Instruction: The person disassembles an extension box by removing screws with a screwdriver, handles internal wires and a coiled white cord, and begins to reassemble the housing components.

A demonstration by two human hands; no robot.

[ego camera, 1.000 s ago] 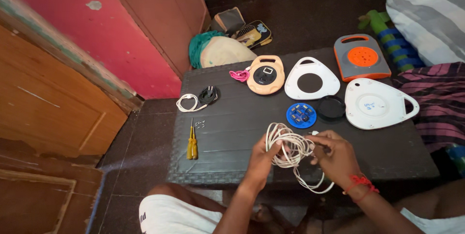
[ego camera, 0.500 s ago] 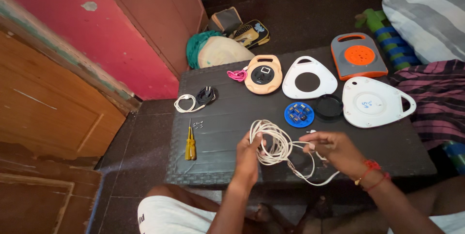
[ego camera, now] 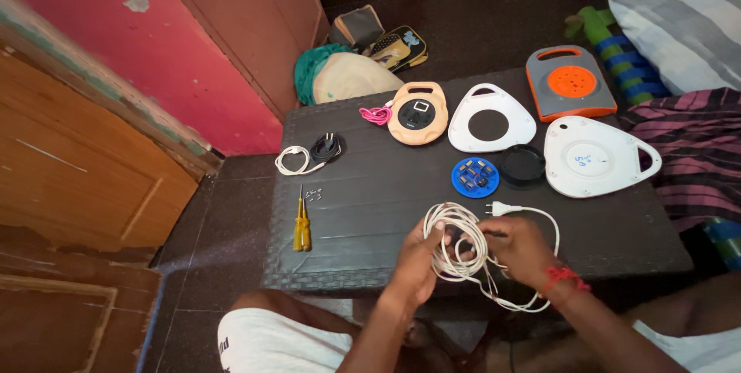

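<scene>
Since half a second ago, your hands have drawn closer and the white cord (ego camera: 463, 253) is bunched tighter between them, its plug (ego camera: 498, 208) now pointing left above your right hand (ego camera: 519, 248). Your left hand (ego camera: 419, 259) grips the coil's left side, fingers curled round the loops; your right closes on the strands opposite. Both rest over the dark table's (ego camera: 370, 211) near edge, with the blue disc (ego camera: 475, 177) just beyond.
</scene>
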